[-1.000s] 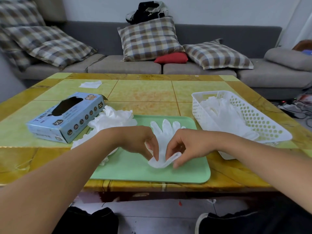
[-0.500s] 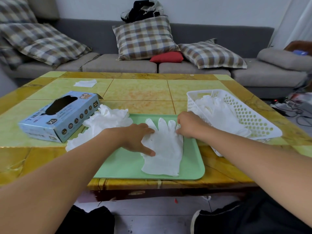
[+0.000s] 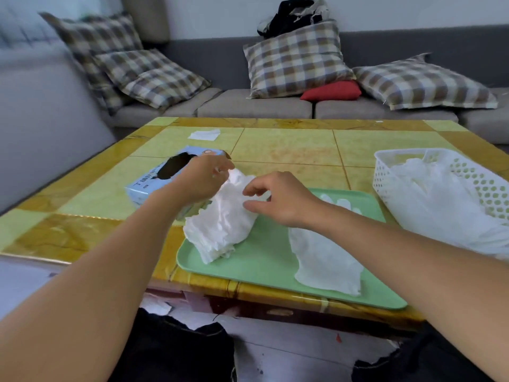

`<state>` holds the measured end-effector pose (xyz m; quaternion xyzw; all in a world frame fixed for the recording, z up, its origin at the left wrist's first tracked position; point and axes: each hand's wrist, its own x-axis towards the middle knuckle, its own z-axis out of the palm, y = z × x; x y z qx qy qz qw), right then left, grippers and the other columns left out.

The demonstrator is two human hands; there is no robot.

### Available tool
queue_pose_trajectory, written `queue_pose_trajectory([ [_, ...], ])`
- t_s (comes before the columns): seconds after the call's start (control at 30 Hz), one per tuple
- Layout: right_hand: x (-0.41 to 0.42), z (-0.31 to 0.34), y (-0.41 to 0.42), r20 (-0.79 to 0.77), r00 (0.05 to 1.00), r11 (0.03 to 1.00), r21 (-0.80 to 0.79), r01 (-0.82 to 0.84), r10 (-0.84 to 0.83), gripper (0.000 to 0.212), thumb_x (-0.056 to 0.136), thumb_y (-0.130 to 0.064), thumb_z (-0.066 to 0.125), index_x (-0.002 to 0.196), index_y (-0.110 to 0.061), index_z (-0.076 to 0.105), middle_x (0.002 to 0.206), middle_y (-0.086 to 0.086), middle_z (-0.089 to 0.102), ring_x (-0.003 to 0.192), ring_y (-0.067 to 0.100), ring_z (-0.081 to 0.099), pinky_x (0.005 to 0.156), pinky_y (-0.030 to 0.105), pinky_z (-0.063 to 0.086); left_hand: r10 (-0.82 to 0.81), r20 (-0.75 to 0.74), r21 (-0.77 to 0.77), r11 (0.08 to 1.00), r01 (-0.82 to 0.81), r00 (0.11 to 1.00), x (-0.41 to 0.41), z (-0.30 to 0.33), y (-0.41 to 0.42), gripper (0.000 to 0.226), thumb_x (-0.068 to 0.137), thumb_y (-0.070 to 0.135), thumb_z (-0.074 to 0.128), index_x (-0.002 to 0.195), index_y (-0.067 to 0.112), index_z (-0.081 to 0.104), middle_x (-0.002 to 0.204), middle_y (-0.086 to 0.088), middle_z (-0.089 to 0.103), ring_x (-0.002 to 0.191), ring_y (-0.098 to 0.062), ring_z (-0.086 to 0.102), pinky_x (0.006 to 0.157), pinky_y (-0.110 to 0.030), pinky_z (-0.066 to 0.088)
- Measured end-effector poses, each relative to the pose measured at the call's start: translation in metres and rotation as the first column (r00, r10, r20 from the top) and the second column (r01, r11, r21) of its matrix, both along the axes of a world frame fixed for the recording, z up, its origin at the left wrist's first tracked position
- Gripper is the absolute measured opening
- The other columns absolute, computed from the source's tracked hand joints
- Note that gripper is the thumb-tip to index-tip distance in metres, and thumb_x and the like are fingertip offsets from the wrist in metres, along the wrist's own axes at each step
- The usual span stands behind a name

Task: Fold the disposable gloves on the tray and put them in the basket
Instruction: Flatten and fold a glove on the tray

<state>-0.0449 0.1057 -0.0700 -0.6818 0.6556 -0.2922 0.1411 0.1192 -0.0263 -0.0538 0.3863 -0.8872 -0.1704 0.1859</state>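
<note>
A: Where is the pile of white disposable gloves [image 3: 223, 227]?
B: On the green tray [image 3: 264, 260], at its nine o'clock edge, spilling slightly over the rim toward the blue glove box [image 3: 168, 175].
A: And the hands?
B: The left hand [image 3: 203, 177] sits at the pile's eleven o'clock, fingers curled onto its top edge — it seems to pinch the plastic, though blur hides the tips. The right hand [image 3: 278, 199] is at the pile's two o'clock, thumb and fingers loosely apart, just touching it, gripping nothing.
A: Anything else?
B: A single flat glove [image 3: 325, 260] lies at the tray's four o'clock, partly under the right wrist. The white perforated basket [image 3: 479, 186] — already holding gloves — stands at the tray's two o'clock.
</note>
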Motion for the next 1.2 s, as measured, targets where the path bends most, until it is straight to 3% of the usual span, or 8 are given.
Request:
queue_pose_trajectory([
  [0.1,0.038,-0.006,-0.015,-0.243,0.961,0.990,0.087,-0.112,0.130,0.055,0.089,-0.050,0.070,0.135,-0.021,0.063,0.137,-0.002,0.063,0.123,0.019,0.057,0.101,0.038,0.048,0.040,0.066,0.088,0.995,-0.046,0.997,0.029,-0.013,-0.004,0.024,0.097,0.021,0.062,0.121,0.023,0.068,0.111,0.004,0.066,0.092,-0.019,0.066,0.072,-0.022,0.045],
  [0.2,0.058,-0.020,-0.022,-0.338,0.922,0.974,0.188,-0.128,0.186,0.040,0.088,-0.051,0.071,0.111,-0.019,0.074,0.109,-0.001,0.071,0.097,0.021,0.063,0.086,0.042,0.054,-0.008,0.075,0.189,0.982,-0.006,0.997,0.043,-0.019,0.001,0.022,0.100,0.019,0.058,0.119,0.028,0.065,0.109,0.006,0.064,0.079,-0.009,0.064,0.067,-0.022,0.051],
  [0.53,0.024,-0.022,-0.010,0.175,0.968,0.977,0.086,-0.195,0.178,0.012,0.094,-0.018,0.072,0.099,-0.012,0.081,0.098,-0.002,0.078,0.085,0.005,0.068,0.082,0.022,0.052,-0.033,0.053,0.255,0.967,0.019,0.998,0.051,-0.018,0.004,0.026,0.104,0.014,0.047,0.123,0.029,0.058,0.108,0.013,0.056,0.088,-0.011,0.064,0.069,-0.022,0.050],
  [0.73,-0.011,-0.007,0.005,0.731,0.670,0.923,0.335,-0.188,-0.129,0.024,0.106,-0.012,0.050,0.116,-0.002,0.069,0.099,0.015,0.069,0.076,0.017,0.066,0.076,0.030,0.058,-0.029,0.037,0.267,0.964,0.019,0.999,0.043,-0.009,0.013,0.021,0.107,0.021,0.041,0.119,0.028,0.056,0.097,0.009,0.057,0.076,-0.009,0.057,0.058,-0.016,0.044],
  [0.83,-0.018,0.010,0.015,0.902,0.398,0.916,0.293,-0.273,-0.169,0.027,0.105,-0.013,0.046,0.122,-0.003,0.065,0.106,0.012,0.071,0.085,0.020,0.071,0.078,0.036,0.061,-0.021,-0.081,0.348,0.936,0.048,0.996,0.036,-0.003,0.016,0.042,0.105,0.054,0.033,0.122,0.030,0.063,0.119,-0.001,0.064,0.105,-0.015,0.061,0.090,-0.033,0.052],
  [0.97,-0.028,0.040,0.025,0.985,0.088,0.944,0.170,-0.284,-0.151,0.038,0.102,-0.020,0.045,0.129,-0.002,0.065,0.118,0.014,0.072,0.100,0.022,0.073,0.082,0.035,0.061,-0.053,-0.408,0.672,0.658,0.340,0.911,0.011,0.016,0.036,0.079,0.086,0.075,0.039,0.130,0.016,0.065,0.130,-0.002,0.067,0.123,-0.019,0.061,0.105,-0.036,0.047],
  [1.1,-0.044,0.051,0.037,0.986,-0.016,0.950,0.154,-0.273,-0.164,0.083,0.100,-0.069,0.031,0.133,0.000,0.063,0.134,0.018,0.064,0.121,0.030,0.065,0.100,0.045,0.054,-0.004,-0.595,0.643,0.598,0.479,0.804,-0.029,0.036,0.069,0.037,0.091,0.036,0.070,0.115,0.007,0.072,0.113,-0.012,0.074,0.102,-0.026,0.071,0.085,-0.036,0.056],
  [1.2,-0.060,0.058,0.055,0.989,0.100,0.957,0.134,-0.259,-0.111,0.100,0.085,-0.083,0.036,0.137,0.000,0.060,0.138,0.018,0.062,0.131,0.032,0.058,0.109,0.047,0.045,0.086,-0.651,0.636,0.604,0.481,0.754,-0.055,0.044,0.080,0.033,0.093,0.018,0.070,0.119,-0.002,0.067,0.115,-0.019,0.072,0.097,-0.029,0.070,0.083,-0.036,0.058],
])
